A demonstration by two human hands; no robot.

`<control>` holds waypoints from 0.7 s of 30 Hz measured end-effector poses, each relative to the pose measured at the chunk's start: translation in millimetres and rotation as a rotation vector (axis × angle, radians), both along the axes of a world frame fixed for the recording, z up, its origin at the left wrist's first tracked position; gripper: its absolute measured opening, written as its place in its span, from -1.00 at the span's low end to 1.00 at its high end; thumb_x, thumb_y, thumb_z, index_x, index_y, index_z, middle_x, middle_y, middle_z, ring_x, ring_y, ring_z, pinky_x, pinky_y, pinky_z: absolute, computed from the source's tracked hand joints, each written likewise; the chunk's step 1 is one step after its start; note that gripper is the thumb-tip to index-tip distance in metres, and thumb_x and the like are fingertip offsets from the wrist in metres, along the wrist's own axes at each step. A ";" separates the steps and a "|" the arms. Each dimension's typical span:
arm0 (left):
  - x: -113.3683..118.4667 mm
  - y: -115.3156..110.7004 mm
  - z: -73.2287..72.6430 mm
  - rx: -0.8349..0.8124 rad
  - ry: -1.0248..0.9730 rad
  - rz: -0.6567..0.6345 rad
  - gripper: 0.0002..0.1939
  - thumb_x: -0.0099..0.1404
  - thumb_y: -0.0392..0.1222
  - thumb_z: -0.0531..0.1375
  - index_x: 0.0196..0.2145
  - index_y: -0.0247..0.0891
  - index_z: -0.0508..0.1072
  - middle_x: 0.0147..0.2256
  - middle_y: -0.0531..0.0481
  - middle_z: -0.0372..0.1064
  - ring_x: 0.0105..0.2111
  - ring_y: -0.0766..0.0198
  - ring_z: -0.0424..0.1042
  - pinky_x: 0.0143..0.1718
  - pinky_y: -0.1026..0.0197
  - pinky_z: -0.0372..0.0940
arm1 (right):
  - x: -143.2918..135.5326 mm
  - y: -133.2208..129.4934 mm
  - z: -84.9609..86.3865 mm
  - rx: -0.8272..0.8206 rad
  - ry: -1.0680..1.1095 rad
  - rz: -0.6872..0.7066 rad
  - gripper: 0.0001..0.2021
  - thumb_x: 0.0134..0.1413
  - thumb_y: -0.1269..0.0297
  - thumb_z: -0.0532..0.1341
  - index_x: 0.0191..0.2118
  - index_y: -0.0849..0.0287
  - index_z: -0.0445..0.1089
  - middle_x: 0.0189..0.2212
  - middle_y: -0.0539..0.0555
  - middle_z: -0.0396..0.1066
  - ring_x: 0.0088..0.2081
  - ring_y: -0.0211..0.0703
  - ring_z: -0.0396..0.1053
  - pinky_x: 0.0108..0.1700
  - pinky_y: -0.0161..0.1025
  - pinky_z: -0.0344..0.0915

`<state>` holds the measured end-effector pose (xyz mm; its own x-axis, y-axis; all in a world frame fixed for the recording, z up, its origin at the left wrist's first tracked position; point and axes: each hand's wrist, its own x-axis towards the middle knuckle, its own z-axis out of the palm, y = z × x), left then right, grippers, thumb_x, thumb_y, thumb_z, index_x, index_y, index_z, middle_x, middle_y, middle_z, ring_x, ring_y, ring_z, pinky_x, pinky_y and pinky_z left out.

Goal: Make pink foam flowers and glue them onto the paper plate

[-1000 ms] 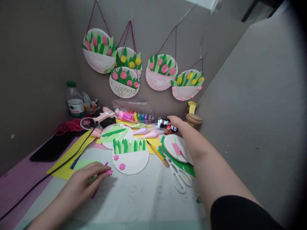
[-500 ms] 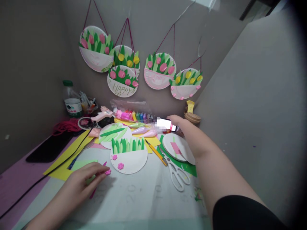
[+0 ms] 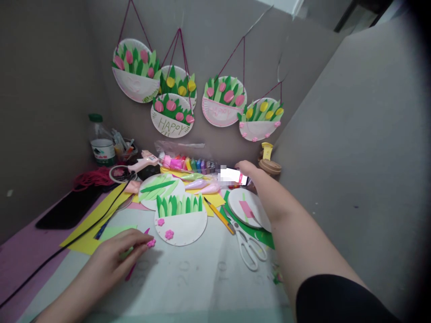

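My left hand pinches a small pink clay flower between its fingertips, low over the mat. A thin magenta tool passes under or through that hand; whether the fingers hold it I cannot tell. Just right of it lies a paper-plate basket with green paper leaves and two pink flowers on its white front. At the back, my right hand is closed around the right edge of a phone with a lit screen; some of its fingers are hidden.
White scissors and a yellow craft knife lie right of the basket, beside stacked paper plates. A glue gun, a bottle and a black cable are at left. Finished baskets hang on the wall.
The view has shifted very slightly. Both hands stay nearly where they were, the left with the flower, the right at the phone.
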<state>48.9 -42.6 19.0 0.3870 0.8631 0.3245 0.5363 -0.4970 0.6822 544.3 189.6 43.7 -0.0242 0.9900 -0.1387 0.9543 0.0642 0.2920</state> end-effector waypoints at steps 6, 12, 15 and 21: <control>-0.5 0.1 -4.2 0.002 -0.032 0.002 -0.65 0.31 0.08 0.08 -0.29 -0.15 0.57 -0.32 -0.03 0.52 -0.37 0.30 0.47 -0.40 0.39 0.31 | -5.5 -2.5 5.0 -0.003 -0.059 0.012 -0.64 0.08 0.55 0.10 -0.08 0.16 0.51 -0.13 0.18 0.53 -0.16 -0.10 0.49 -0.20 -0.33 0.31; -0.7 0.3 -5.0 0.011 -0.030 -0.002 -0.64 0.31 0.08 0.07 -0.29 -0.16 0.57 -0.32 -0.06 0.52 -0.38 0.29 0.47 -0.42 0.38 0.32 | -11.5 -3.6 4.3 0.003 -0.133 0.053 -0.74 0.16 0.47 0.12 -0.13 0.20 0.53 -0.16 0.29 0.52 -0.09 0.01 0.48 -0.11 -0.22 0.32; -1.1 0.8 -4.5 0.013 -0.022 -0.011 -0.64 0.31 0.08 0.06 -0.29 -0.16 0.57 -0.32 -0.06 0.53 -0.38 0.28 0.47 -0.41 0.37 0.33 | -11.6 -3.0 3.2 -0.002 -0.158 0.068 -0.75 0.17 0.46 0.12 -0.16 0.21 0.54 -0.18 0.31 0.52 -0.09 0.03 0.48 -0.09 -0.18 0.32; -1.6 0.9 -3.7 -0.008 -0.041 -0.014 -0.67 0.30 0.06 0.09 -0.29 -0.14 0.58 -0.33 -0.05 0.52 -0.38 0.30 0.47 -0.38 0.38 0.33 | -10.6 -3.3 2.2 -0.002 -0.188 0.098 -0.74 0.19 0.44 0.09 -0.16 0.21 0.53 -0.17 0.31 0.52 -0.09 0.04 0.48 -0.10 -0.16 0.33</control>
<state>47.3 -41.7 15.4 0.3859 0.8604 0.3330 0.5010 -0.4985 0.7075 533.7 186.3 45.9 -0.0941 0.9838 -0.1523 0.8721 0.1552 0.4640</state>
